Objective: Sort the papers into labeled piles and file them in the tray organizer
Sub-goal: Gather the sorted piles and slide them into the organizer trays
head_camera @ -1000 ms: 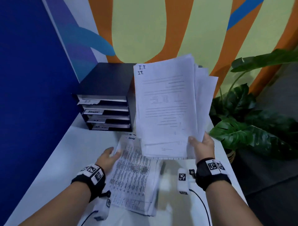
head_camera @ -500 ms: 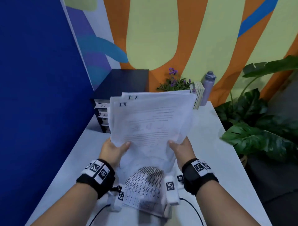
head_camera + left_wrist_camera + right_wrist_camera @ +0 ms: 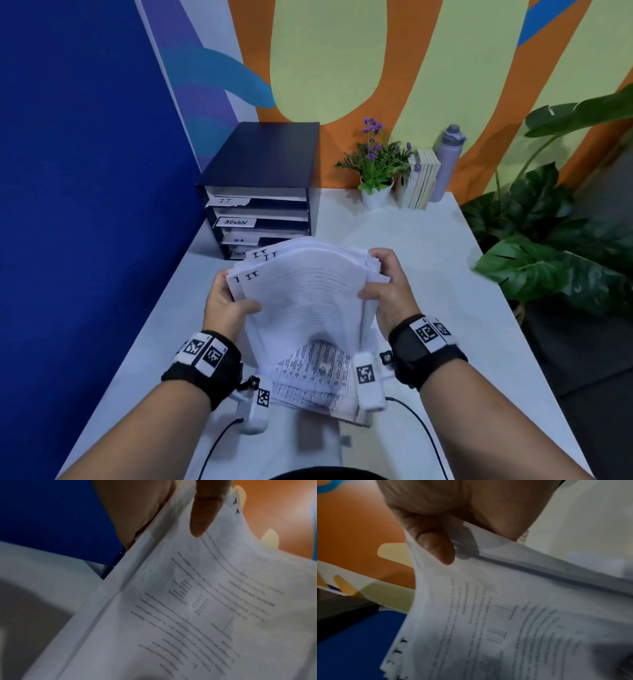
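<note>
Both hands hold a bowed stack of white papers marked "I.T." (image 3: 305, 284) above the white table. My left hand (image 3: 229, 301) grips its left edge, thumb on top, and the left wrist view shows that thumb on the I.T. papers (image 3: 197, 601). My right hand (image 3: 383, 284) grips the right edge, its thumb pressing the I.T. papers (image 3: 488, 615) in the right wrist view. Under the stack a second pile with dense printed tables (image 3: 311, 377) lies on the table. The dark tray organizer (image 3: 260, 192) stands at the back left, its slots labeled IT, ADMIN and others partly hidden by the papers.
A small potted plant with purple flowers (image 3: 376, 168), a few upright books (image 3: 421, 181) and a lilac bottle (image 3: 445, 161) stand at the table's back edge. Large green leaves (image 3: 548, 246) reach in beside the right table edge. A blue wall (image 3: 85, 171) runs along the left.
The I.T. stack was held upright in the right hand alone; the left hand left the table pile and took its left edge. The stack now lies lower, flatter and bowed.
</note>
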`<control>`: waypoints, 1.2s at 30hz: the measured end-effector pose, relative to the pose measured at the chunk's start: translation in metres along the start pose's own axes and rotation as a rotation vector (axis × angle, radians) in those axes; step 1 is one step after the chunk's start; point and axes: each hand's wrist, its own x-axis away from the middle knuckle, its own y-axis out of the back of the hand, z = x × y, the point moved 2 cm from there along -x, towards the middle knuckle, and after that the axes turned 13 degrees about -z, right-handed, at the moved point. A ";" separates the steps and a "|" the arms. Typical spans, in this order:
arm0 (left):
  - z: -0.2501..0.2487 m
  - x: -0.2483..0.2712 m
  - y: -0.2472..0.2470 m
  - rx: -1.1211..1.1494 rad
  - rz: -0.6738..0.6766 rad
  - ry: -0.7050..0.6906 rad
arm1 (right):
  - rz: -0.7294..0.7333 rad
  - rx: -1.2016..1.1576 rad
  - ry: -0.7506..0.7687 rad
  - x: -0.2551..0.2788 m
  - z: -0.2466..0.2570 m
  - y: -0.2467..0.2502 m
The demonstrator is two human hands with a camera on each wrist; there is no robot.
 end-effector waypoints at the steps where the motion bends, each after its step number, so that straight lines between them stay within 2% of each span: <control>1: -0.001 0.001 0.000 0.033 -0.020 0.007 | 0.024 0.005 0.036 0.002 0.008 -0.004; 4: -0.006 0.002 -0.001 0.129 -0.046 0.018 | 0.122 0.076 0.152 0.004 0.028 -0.012; 6: -0.012 0.006 -0.004 0.163 -0.015 -0.024 | 0.164 0.228 0.252 0.004 0.035 -0.015; 8: -0.015 0.011 -0.007 0.150 0.015 -0.065 | 0.146 0.360 0.374 0.004 0.035 -0.017; 10: -0.014 0.014 -0.008 0.104 -0.010 -0.088 | 0.068 0.359 0.435 0.006 0.032 -0.016; 12: -0.011 0.014 -0.011 0.048 -0.046 -0.101 | -0.063 0.284 0.386 0.012 0.028 -0.013; 15: -0.012 0.016 -0.016 0.030 -0.036 -0.088 | -0.336 0.195 0.319 0.018 0.012 -0.002; 16: -0.012 0.016 -0.017 0.039 -0.027 -0.079 | -0.383 0.182 0.263 0.019 0.003 0.001; 18: -0.017 0.017 -0.020 0.057 0.000 -0.073 | -0.380 0.137 0.105 0.018 -0.011 0.004; 20: -0.019 0.015 -0.021 0.123 0.047 -0.069 | -0.339 0.122 0.014 0.017 -0.016 0.005; 21: -0.019 0.014 -0.020 0.169 0.064 -0.067 | -0.314 0.123 0.007 0.016 -0.015 0.004; 24: -0.015 0.008 -0.015 0.173 -0.004 -0.082 | -0.236 0.137 0.045 0.014 -0.010 0.000; 27: -0.015 0.010 -0.020 0.146 -0.069 -0.107 | -0.137 0.187 0.175 0.018 -0.006 -0.004; 29: -0.017 0.010 -0.026 0.182 -0.117 -0.066 | -0.093 0.269 0.368 0.020 -0.002 -0.007; 32: -0.023 0.004 -0.035 0.167 -0.192 -0.075 | -0.075 0.435 0.652 0.013 0.000 -0.010; 34: -0.026 0.001 -0.038 0.157 -0.199 -0.095 | -0.067 0.463 0.712 0.007 0.001 -0.010; 36: -0.028 0.002 -0.040 0.140 -0.175 -0.137 | -0.058 0.466 0.702 0.005 0.002 -0.009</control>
